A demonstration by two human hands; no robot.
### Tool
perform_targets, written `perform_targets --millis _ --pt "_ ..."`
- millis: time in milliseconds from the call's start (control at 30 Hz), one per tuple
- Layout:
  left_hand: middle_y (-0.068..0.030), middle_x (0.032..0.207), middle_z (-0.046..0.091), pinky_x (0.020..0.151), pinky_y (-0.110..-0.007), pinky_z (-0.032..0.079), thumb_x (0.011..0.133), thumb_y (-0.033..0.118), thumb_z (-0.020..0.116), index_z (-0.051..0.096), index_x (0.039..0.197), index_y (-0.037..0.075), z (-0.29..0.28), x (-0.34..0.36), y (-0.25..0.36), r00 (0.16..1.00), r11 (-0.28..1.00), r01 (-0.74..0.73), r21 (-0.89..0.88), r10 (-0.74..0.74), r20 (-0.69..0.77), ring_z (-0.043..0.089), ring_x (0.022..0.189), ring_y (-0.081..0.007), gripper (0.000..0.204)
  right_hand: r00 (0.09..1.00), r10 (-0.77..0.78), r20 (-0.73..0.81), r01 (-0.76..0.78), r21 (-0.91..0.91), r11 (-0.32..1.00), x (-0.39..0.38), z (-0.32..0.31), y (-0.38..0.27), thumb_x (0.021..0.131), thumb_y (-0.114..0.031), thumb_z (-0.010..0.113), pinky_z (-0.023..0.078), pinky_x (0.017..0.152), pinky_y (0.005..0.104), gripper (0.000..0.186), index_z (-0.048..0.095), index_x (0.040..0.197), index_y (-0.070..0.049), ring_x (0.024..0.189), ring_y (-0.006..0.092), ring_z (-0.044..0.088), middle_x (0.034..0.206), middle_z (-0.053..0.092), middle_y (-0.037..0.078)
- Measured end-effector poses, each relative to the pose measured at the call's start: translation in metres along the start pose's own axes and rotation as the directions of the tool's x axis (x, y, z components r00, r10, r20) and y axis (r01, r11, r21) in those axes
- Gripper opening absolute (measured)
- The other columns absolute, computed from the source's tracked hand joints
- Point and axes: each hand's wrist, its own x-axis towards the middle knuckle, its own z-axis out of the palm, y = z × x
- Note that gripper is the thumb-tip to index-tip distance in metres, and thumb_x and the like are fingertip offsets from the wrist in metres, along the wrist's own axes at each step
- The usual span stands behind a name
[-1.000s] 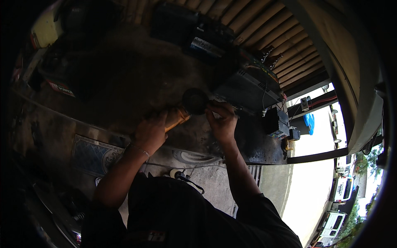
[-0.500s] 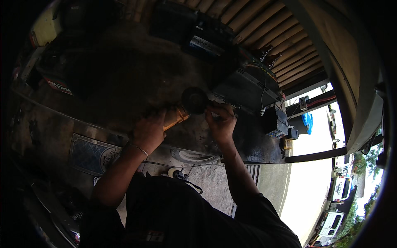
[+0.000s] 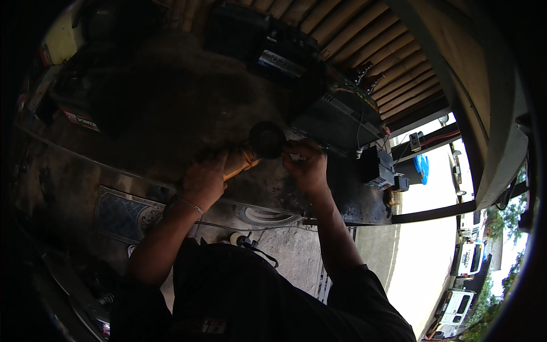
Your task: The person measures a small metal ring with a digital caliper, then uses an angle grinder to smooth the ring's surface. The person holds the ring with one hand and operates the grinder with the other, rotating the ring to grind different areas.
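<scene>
Over a dark, worn worktable (image 3: 188,128), my left hand (image 3: 203,181) is wrapped round the body of an orange angle grinder (image 3: 236,166). The grinder's round dark disc (image 3: 268,140) points away from me, to the right of that hand. Close against the disc's right edge is my right hand (image 3: 306,167), its fingers pinched together. Something small and pale shows at the fingertips, too small and dim to name. Whether it touches the disc, I cannot tell.
Vehicle-type batteries (image 3: 279,61) stand at the back. A large dark vented box (image 3: 339,114) sits right of the disc, with a smaller black battery (image 3: 377,168) beyond. Below the table edge lie a cable (image 3: 265,229) and a patterned blue mat (image 3: 122,211). Parked vans (image 3: 456,308) show outside.
My right forearm and elbow have shifted slightly to the right. The grinder and my left hand stay almost where they were.
</scene>
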Motion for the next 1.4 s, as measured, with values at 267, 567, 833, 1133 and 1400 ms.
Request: perform_targets --millis 267,567,833,1133,1400 --pt "-0.0175 0.128 0.065 0.098 -0.045 0.051 0.077 0.026 0.088 0.044 0.149 0.006 -0.004 -0.001 0.001 0.999 1.000 0.016 -0.006 -0.016 0.038 0.065 0.117 -0.0339 0.087 0.982 0.013 0.188 0.009 -0.113 0.994 0.017 -0.016 -0.007 0.077 -0.008 0.082 0.060 0.078 0.0349 0.020 0.082 0.097 -0.008 0.092 0.0246 0.076 0.098 0.076 0.012" --pt "-0.0143 0.119 0.068 0.096 -0.047 0.052 0.074 0.024 0.089 0.050 0.143 0.006 -0.004 -0.002 0.000 0.990 0.998 -0.054 0.037 0.059 -0.128 0.068 0.110 -0.0314 0.081 0.955 0.214 0.207 -0.290 0.491 0.821 0.012 -0.032 0.009 0.088 -0.003 0.077 0.058 0.086 0.0320 0.019 0.077 0.107 -0.003 0.102 0.0187 0.072 0.116 0.074 0.010" --pt "-0.0186 0.135 0.061 0.105 -0.046 0.048 0.074 0.023 0.090 0.047 0.147 0.003 -0.007 0.003 0.001 0.999 0.998 0.001 -0.065 0.001 0.034 0.061 0.123 -0.0342 0.087 0.935 0.314 0.167 -0.336 0.703 0.627 -0.012 -0.028 0.009 0.099 -0.010 0.070 0.057 0.085 0.0291 0.027 0.066 0.126 -0.006 0.107 0.0172 0.071 0.118 0.072 0.008" --pt "-0.0210 0.141 0.059 0.110 -0.046 0.045 0.073 0.026 0.090 0.043 0.150 0.003 -0.010 0.003 0.006 0.998 0.999 0.041 -0.036 -0.039 0.043 0.058 0.130 -0.0359 0.094 0.894 0.413 0.172 -0.379 0.782 0.495 -0.020 -0.022 -0.004 0.101 -0.010 0.068 0.055 0.087 0.0279 0.028 0.065 0.129 -0.006 0.110 0.0158 0.069 0.123 0.070 0.006" --pt "-0.0217 0.137 0.061 0.109 -0.046 0.046 0.073 0.028 0.090 0.044 0.150 0.004 -0.011 0.003 0.005 0.998 0.998 0.048 -0.029 -0.047 0.053 0.060 0.126 -0.0356 0.093 0.929 0.347 0.125 -0.335 0.681 0.651 -0.018 -0.014 0.003 0.095 0.002 0.070 0.054 0.093 0.0284 0.038 0.065 0.132 -0.003 0.111 0.0157 0.068 0.124 0.071 0.008"
